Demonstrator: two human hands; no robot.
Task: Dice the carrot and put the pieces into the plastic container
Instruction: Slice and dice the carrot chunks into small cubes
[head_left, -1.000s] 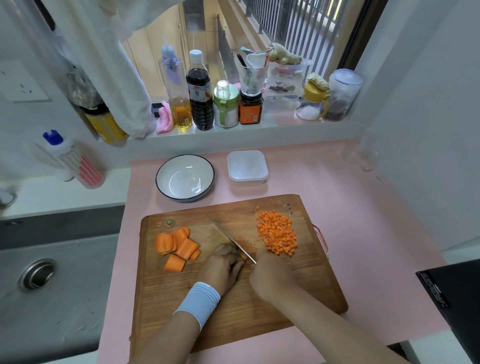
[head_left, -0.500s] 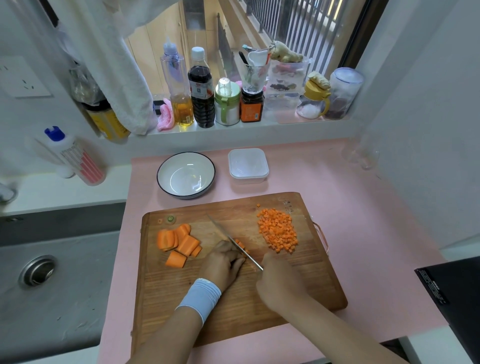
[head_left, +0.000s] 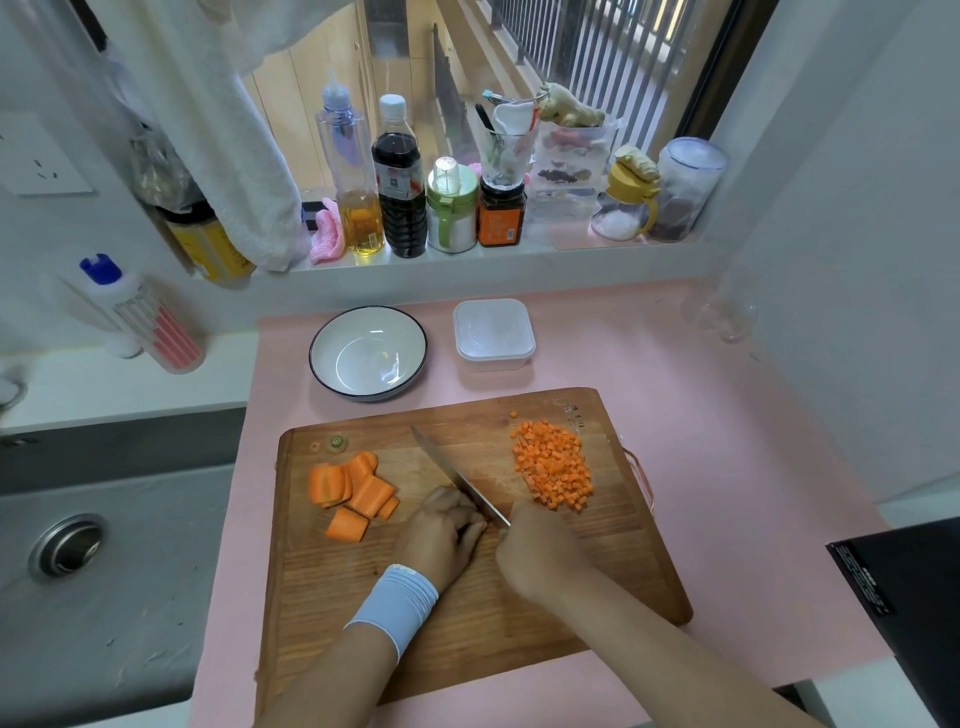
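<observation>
We are dicing: right hand (head_left: 540, 551) gripping knife (head_left: 457, 478), left hand (head_left: 447, 530) curling beside blade, its hold hidden. Tucking fingertips, spacing cuts evenly.

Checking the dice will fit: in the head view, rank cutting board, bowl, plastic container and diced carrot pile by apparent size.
1. cutting board
2. bowl
3. plastic container and diced carrot pile look about alike; the pile lies nearer the camera, so I will not rank them.

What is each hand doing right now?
Left hand: curled beside the knife; anything held is hidden.
Right hand: grips the knife.
</observation>
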